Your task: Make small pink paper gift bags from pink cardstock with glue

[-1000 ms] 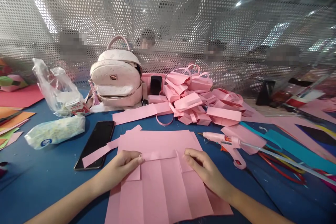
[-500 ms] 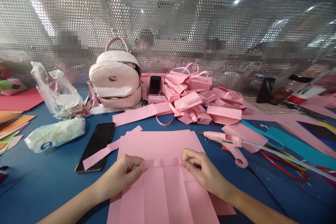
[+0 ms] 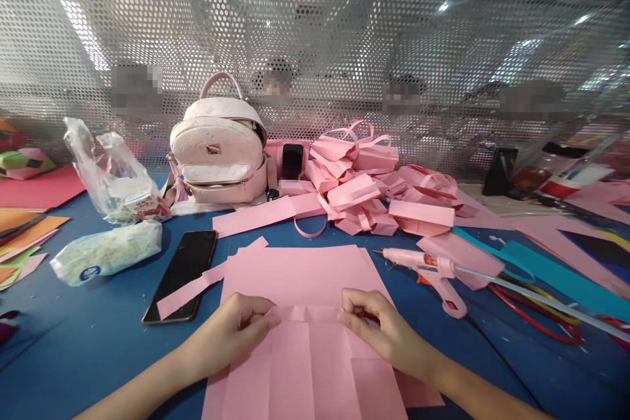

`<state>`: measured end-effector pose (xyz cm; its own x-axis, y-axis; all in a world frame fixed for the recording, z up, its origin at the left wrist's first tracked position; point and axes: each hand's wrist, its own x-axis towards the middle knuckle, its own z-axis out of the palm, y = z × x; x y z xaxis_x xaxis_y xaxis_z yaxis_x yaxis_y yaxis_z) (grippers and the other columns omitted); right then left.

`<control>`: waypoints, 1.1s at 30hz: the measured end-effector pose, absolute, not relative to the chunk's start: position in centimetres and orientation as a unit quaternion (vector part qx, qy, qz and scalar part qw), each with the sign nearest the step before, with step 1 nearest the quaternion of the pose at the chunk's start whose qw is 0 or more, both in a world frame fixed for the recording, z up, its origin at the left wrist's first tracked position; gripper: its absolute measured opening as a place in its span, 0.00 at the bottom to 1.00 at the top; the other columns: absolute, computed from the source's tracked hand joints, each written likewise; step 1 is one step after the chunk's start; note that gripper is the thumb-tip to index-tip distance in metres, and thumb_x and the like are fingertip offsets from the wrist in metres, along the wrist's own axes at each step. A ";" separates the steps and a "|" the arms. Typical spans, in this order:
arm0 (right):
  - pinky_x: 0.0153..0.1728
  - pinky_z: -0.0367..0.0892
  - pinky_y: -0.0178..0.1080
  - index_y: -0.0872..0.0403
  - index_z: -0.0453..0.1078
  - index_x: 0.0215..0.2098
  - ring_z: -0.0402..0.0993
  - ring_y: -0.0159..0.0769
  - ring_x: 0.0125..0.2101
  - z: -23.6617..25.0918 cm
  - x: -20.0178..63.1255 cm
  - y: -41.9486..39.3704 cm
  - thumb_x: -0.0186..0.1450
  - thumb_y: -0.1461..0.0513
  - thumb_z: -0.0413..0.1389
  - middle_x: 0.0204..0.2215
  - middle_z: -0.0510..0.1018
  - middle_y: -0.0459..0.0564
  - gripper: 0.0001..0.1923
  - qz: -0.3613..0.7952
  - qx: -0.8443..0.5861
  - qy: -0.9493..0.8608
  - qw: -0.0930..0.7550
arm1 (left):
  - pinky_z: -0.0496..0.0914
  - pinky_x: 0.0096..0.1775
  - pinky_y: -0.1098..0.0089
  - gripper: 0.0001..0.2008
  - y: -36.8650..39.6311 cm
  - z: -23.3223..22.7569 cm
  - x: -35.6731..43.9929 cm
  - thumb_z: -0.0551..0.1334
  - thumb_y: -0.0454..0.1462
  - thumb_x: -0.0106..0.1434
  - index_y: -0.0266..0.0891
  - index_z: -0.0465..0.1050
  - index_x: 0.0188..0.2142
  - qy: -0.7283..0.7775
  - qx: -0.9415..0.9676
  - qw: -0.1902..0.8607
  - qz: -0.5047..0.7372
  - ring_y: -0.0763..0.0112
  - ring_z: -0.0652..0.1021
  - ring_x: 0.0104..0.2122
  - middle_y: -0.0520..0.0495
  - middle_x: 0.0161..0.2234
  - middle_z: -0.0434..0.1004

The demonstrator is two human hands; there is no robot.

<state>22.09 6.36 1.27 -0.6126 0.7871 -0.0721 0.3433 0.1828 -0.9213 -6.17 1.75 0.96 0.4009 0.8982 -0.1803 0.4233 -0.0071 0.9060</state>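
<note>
Both forearms enter from the lower edge and converge toward centre. Left hand (image 3: 239, 328) is curled, thumb and fingertips pinched together, knuckles up. Right hand (image 3: 381, 325) mirrors it, fingers bent inward and pinched, wrist slightly raised. Hands near, not touching.

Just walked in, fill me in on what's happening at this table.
A person sits at a blue table folding a creased pink paper sheet. The left hand and right hand pinch the two ends of a narrow fold along its top edge. More pink sheets lie underneath. A glue gun rests to the right, a black phone to the left, and a pile of finished pink paper bags sits behind, beside a backpack.
</note>
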 end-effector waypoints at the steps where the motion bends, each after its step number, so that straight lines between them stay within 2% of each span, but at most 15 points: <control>1: 0.26 0.46 0.37 0.51 0.51 0.25 0.47 0.30 0.24 1.3 22.1 6.3 0.70 0.45 0.53 0.21 0.51 0.38 0.25 0.509 -0.376 -0.743 0.218 | 0.49 0.26 0.69 0.21 1.8 1.0 -6.1 0.53 0.48 0.70 0.41 0.54 0.23 0.493 0.669 0.503 0.238 0.74 0.52 0.25 0.57 0.23 0.48; 5: 0.27 0.47 0.37 0.51 0.51 0.24 0.47 0.31 0.24 1.3 22.2 6.2 0.71 0.44 0.49 0.22 0.51 0.39 0.26 0.504 -0.364 -0.749 0.226 | 0.48 0.25 0.70 0.21 1.9 1.1 -6.0 0.53 0.48 0.70 0.41 0.53 0.24 0.488 0.664 0.512 0.244 0.75 0.51 0.23 0.58 0.22 0.46; 13: 0.24 0.45 0.36 0.51 0.47 0.22 0.45 0.28 0.22 0.8 22.3 6.4 0.68 0.42 0.54 0.20 0.48 0.38 0.30 0.513 -0.363 -0.745 0.223 | 0.47 0.24 0.71 0.24 1.7 1.1 -6.1 0.53 0.53 0.70 0.41 0.54 0.24 0.489 0.638 0.527 0.276 0.76 0.50 0.22 0.59 0.21 0.45; 16: 0.23 0.45 0.37 0.51 0.45 0.21 0.44 0.28 0.21 1.2 22.1 6.2 0.69 0.42 0.52 0.19 0.47 0.38 0.31 0.512 -0.351 -0.753 0.218 | 0.47 0.23 0.71 0.25 1.8 1.1 -6.2 0.53 0.55 0.70 0.40 0.58 0.25 0.493 0.625 0.530 0.291 0.76 0.50 0.22 0.59 0.20 0.46; 20: 0.24 0.45 0.37 0.51 0.43 0.22 0.44 0.29 0.21 1.6 22.1 6.1 0.71 0.41 0.46 0.20 0.46 0.38 0.31 0.496 -0.348 -0.764 0.222 | 0.48 0.24 0.72 0.24 2.0 0.9 -6.2 0.55 0.56 0.69 0.36 0.70 0.34 0.494 0.616 0.536 0.298 0.76 0.52 0.22 0.59 0.21 0.50; 22: 0.24 0.45 0.37 0.51 0.43 0.22 0.44 0.29 0.22 1.6 22.1 6.1 0.71 0.40 0.46 0.20 0.46 0.38 0.31 0.497 -0.349 -0.761 0.230 | 0.50 0.24 0.72 0.25 2.0 0.8 -6.2 0.56 0.57 0.68 0.36 0.73 0.39 0.491 0.615 0.537 0.303 0.75 0.54 0.23 0.58 0.21 0.53; 26: 0.24 0.45 0.37 0.51 0.44 0.22 0.44 0.29 0.22 1.5 22.1 6.2 0.70 0.40 0.47 0.20 0.46 0.38 0.31 0.502 -0.355 -0.754 0.231 | 0.50 0.25 0.72 0.26 2.0 0.3 -6.3 0.58 0.57 0.66 0.36 0.76 0.42 0.491 0.600 0.544 0.321 0.74 0.54 0.23 0.57 0.21 0.56; 30: 0.24 0.45 0.37 0.51 0.46 0.22 0.45 0.28 0.21 1.8 22.1 6.1 0.69 0.40 0.49 0.20 0.47 0.38 0.31 0.515 -0.345 -0.756 0.210 | 0.48 0.25 0.73 0.26 2.2 0.3 -6.5 0.59 0.56 0.67 0.33 0.75 0.44 0.486 0.581 0.547 0.355 0.76 0.52 0.22 0.59 0.21 0.52; 33: 0.24 0.44 0.37 0.51 0.44 0.21 0.44 0.28 0.21 2.0 22.1 6.1 0.70 0.40 0.48 0.20 0.45 0.38 0.32 0.513 -0.345 -0.756 0.214 | 0.47 0.25 0.73 0.27 2.5 0.6 -6.7 0.59 0.55 0.67 0.32 0.74 0.47 0.495 0.575 0.529 0.380 0.77 0.52 0.22 0.59 0.21 0.52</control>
<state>22.08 6.09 1.96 -0.6700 0.7418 -0.0307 0.3033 0.2357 -0.9233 -6.72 2.50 0.56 0.2207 0.9714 -0.0875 0.1677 0.0506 0.9845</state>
